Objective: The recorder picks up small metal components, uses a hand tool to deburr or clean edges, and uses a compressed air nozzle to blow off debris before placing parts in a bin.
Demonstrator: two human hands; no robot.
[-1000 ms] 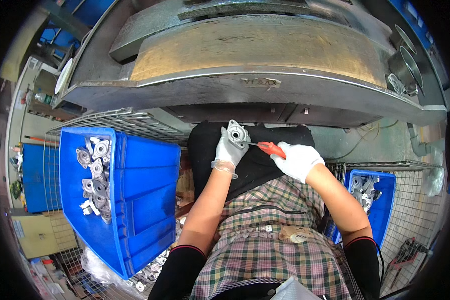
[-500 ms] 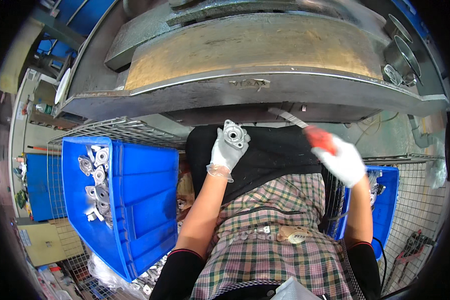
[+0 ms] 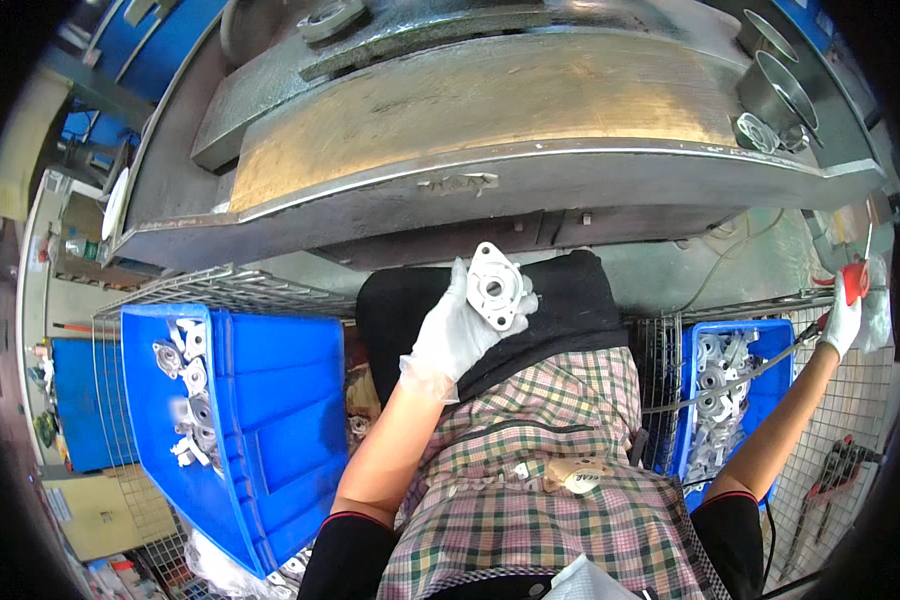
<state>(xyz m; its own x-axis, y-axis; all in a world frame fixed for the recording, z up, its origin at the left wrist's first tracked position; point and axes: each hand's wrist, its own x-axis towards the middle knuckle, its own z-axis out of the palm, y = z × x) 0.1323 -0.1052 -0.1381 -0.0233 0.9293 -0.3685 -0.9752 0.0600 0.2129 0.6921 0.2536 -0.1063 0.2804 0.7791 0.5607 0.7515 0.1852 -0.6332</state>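
My left hand (image 3: 457,333), in a white glove, is closed around a silver cast-metal flange (image 3: 493,287). The flange is held upright over my lap, its round central opening and the holes at its two ends facing me. Stretched far out to the right, my gloved right hand (image 3: 843,325) grips the red handle of a flat-bladed tool (image 3: 853,283). The thin blade points up, beside a clear plastic bag (image 3: 875,310). A grey hose (image 3: 735,383) runs up to a dark fitting near that hand; whether they touch I cannot tell.
A large blue bin (image 3: 285,420) with metal castings stands left, and a smaller blue bin (image 3: 692,430) holding similar castings stands right. Wire mesh (image 3: 840,400) surrounds the right bin. Ahead lies a metal-edged workbench (image 3: 490,110), with metal cups (image 3: 770,90) at its right end.
My right hand has swung from beside my lap to the far right with the red-handled tool. My left hand has shifted slightly right, still holding the flange. My view has turned a little.
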